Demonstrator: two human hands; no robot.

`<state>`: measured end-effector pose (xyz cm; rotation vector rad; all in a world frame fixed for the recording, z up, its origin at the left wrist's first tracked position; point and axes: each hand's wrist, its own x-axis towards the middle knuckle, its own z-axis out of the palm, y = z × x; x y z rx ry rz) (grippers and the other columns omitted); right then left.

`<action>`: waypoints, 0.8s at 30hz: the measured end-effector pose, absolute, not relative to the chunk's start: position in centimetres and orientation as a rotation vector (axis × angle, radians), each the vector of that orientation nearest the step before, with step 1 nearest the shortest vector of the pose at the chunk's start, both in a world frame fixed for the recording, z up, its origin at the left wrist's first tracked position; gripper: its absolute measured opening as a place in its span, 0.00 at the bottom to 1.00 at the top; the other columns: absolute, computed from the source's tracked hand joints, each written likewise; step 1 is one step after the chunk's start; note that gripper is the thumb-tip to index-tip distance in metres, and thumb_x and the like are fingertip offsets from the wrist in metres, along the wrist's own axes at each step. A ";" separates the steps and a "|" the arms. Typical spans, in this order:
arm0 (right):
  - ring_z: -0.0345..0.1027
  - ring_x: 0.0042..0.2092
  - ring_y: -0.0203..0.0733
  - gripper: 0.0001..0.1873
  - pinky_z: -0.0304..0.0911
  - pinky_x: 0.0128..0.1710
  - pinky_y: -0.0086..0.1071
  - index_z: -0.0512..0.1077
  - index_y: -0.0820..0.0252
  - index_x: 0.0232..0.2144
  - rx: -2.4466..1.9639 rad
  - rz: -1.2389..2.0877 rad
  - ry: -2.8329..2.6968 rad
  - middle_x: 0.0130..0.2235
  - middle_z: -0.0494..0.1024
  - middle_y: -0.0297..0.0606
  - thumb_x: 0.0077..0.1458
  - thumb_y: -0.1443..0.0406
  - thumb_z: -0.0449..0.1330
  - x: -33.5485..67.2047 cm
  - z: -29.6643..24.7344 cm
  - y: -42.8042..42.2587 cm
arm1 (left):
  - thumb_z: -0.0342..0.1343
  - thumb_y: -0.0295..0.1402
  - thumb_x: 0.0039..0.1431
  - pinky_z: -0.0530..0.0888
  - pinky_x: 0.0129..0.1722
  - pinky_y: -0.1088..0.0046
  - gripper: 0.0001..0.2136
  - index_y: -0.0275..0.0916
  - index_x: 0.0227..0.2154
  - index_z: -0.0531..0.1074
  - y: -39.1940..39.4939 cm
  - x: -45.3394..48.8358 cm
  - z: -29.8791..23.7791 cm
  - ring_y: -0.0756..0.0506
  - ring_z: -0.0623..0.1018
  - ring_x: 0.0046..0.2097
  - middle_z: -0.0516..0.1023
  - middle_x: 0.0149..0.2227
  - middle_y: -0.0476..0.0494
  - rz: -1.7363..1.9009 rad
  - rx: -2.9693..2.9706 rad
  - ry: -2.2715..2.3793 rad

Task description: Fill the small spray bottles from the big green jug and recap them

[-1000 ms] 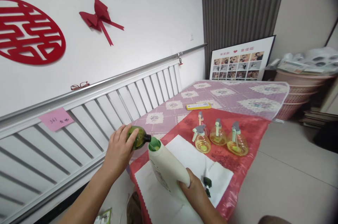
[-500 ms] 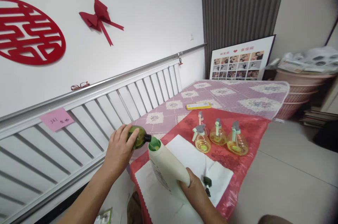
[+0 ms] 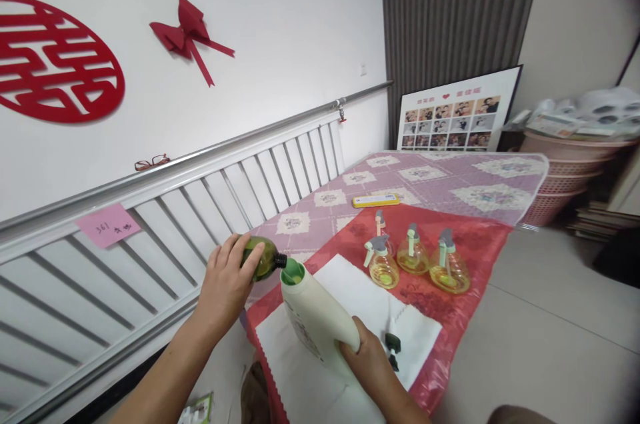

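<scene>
My left hand (image 3: 231, 275) is closed around a dark green bottle (image 3: 263, 259), tilted so its black threaded neck meets the spout of a big jug. My right hand (image 3: 367, 354) grips the handle of this pale green jug (image 3: 320, 317), which leans toward the bottle with its green-rimmed mouth uncapped. Whether liquid is flowing between the two I cannot tell. Beneath them lies a white cloth (image 3: 415, 331), and on it a dark green pump head (image 3: 393, 344) rests beside my right wrist.
Several spray bottles (image 3: 449, 267), most with yellow liquid, stand on the red cloth (image 3: 430, 301). Behind them a yellow-edged flat box (image 3: 376, 201) lies on the purple patterned tablecloth (image 3: 425, 174). A white radiator (image 3: 200, 224) runs along the left wall; stacked pink baskets (image 3: 560, 171) stand at right.
</scene>
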<state>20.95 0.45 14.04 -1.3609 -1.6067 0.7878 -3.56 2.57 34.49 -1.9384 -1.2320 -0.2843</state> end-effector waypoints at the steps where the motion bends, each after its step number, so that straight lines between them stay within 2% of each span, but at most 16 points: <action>1: 0.71 0.29 0.41 0.03 0.62 0.29 0.29 0.63 0.53 0.27 -1.362 0.786 -1.605 0.26 0.74 0.32 0.47 0.66 0.51 21.0 14.1 0.4 | 0.56 0.25 0.54 0.66 0.52 0.51 0.23 0.43 0.53 0.64 2.6 -3.5 34.5 0.31 0.65 0.58 0.66 0.57 0.35 -0.286 -1.937 -1.231; 24: 0.70 0.29 0.41 0.02 0.62 0.29 0.29 0.63 0.53 0.26 -1.349 0.787 -1.590 0.25 0.74 0.32 0.46 0.67 0.52 21.0 14.5 0.3 | 0.55 0.25 0.55 0.66 0.52 0.51 0.22 0.44 0.53 0.65 2.4 -3.4 34.6 0.33 0.65 0.58 0.66 0.58 0.37 -0.281 -1.920 -1.217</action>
